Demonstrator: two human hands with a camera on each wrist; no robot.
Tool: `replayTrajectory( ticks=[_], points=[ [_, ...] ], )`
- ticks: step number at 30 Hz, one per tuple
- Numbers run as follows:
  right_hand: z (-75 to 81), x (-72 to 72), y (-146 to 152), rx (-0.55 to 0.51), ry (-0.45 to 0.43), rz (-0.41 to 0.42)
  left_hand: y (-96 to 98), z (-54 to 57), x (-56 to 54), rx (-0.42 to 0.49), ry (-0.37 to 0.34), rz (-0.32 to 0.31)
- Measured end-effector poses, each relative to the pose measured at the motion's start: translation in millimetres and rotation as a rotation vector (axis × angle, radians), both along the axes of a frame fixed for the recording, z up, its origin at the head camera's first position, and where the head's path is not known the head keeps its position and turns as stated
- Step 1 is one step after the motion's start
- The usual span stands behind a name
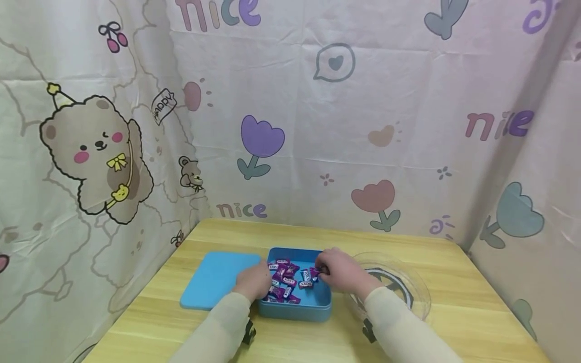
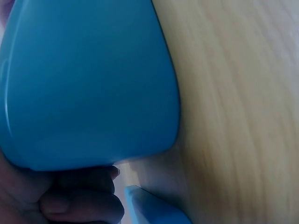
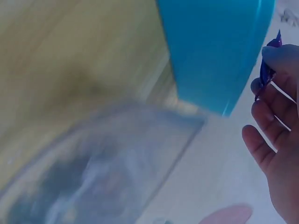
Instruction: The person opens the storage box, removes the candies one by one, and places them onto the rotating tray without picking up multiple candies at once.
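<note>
A blue rectangular box (image 1: 295, 312) stands uncovered on the table, with several purple-wrapped candies (image 1: 288, 281) lying mostly in its left half. My left hand (image 1: 254, 280) grips the box at its left wall; in the left wrist view, curled fingers (image 2: 88, 205) show beside the box's end. Over the right side of the box is my right hand (image 1: 343, 270). Its thumb and forefinger pinch one wrapped candy (image 3: 266, 72), seen edge-on above the rim in the right wrist view, while the other fingers are loosely spread.
The flat blue lid (image 1: 215, 280) lies on the table left of the box. To the right, partly behind my right forearm, is a clear round plastic container (image 1: 420, 290). Printed curtains (image 1: 308, 126) hang around the wooden tabletop (image 1: 290, 343).
</note>
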State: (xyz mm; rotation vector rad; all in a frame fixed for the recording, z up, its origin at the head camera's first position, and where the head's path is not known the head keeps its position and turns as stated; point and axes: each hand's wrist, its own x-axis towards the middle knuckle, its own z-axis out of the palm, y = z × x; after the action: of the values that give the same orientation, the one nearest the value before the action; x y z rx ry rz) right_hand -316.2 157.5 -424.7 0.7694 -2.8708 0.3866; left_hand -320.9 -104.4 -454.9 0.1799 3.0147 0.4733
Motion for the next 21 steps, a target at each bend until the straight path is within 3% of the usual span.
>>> replayTrajectory(
  ticks=[8,21],
  points=[
    [3.6,-1.5,45,-0.123,-0.076,-0.227,-0.3,-1.1,-0.5,-0.002,-0.004,0.011],
    [-17.7,-1.9,77,-0.031,-0.133,-0.418,-0.3,-3.4,0.0,-0.005,0.008,0.011]
  ],
)
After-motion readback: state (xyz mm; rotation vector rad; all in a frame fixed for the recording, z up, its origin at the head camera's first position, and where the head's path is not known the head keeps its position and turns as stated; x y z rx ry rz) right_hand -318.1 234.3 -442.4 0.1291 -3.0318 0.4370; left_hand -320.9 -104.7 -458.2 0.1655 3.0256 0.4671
